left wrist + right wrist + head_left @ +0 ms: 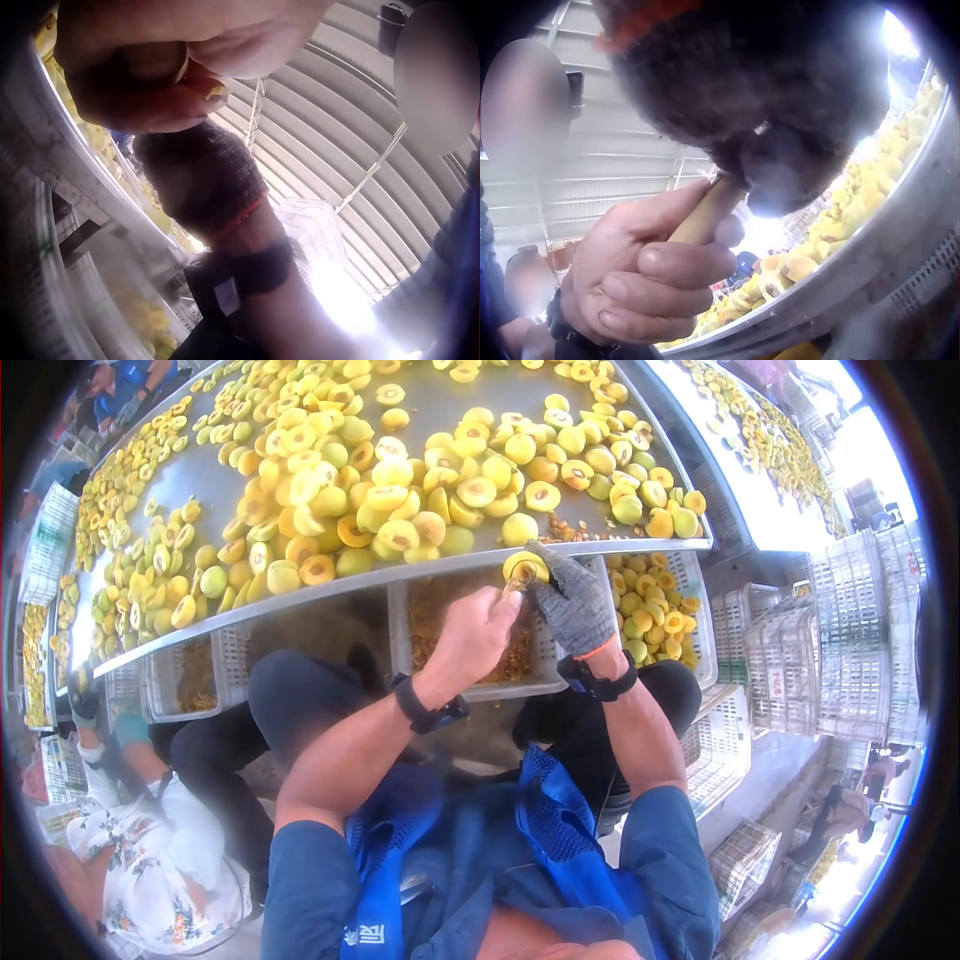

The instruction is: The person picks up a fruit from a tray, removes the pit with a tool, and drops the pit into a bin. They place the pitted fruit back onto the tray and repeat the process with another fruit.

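My gloved right hand (575, 600) grips a halved yellow stone fruit (526, 565) at the table's front edge, its cut face up. My bare left hand (470, 640) meets it from the left, thumb and fingers curled round a short tan piece like a tool handle (705, 214). The far end of that piece is hidden behind the grey glove (772, 82) in the right wrist view. In the left wrist view, the bare fingers (135, 82) overlap the glove (199, 176).
A metal table (440, 560) bears many halved fruits (330, 490), with brown scraps (568, 530) near its front edge. Below stand a white crate (400, 630) with brown scraps and another crate (703, 610) of fruit. Stacked crates (840, 640) rise at right; a person (160, 860) sits at left.
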Tool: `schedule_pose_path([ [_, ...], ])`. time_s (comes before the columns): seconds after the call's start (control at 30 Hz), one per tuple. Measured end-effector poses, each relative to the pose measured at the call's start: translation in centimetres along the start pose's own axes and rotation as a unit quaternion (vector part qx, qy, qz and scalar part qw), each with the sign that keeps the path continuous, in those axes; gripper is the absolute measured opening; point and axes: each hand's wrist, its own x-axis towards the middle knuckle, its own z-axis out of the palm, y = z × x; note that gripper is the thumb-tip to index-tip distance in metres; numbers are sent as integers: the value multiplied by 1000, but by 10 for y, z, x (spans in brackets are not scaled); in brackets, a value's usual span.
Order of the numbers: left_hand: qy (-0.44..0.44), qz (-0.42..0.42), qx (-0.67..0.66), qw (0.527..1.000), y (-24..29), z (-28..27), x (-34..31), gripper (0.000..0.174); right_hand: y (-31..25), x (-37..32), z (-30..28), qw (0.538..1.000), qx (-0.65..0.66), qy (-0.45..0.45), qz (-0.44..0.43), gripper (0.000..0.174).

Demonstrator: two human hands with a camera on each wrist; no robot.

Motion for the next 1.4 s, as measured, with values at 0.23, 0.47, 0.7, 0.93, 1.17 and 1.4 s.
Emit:
schedule_pose_path([
  [0.23,50,76,77,993,-6,6,2,41,-9,-2,3,995,82,38,49,44],
  [0.47,43,70,50,995,-9,12,2,41,-7,-2,2,999,31,29,11,42],
  [0.7,-20,-39,-36,998,12,9,-7,37,1,0,-1,999,-8,15,-32,39],
  [0.93,-86,-148,-139,975,31,0,-13,40,13,7,-11,996,69,-59,-8,37],
  [1.17,-126,-185,-155,962,29,-6,-13,43,23,13,-20,992,64,-99,-55,39],
  [1.4,-126,-217,-206,946,25,-3,-12,42,20,8,-12,994,49,-56,-85,37],
])
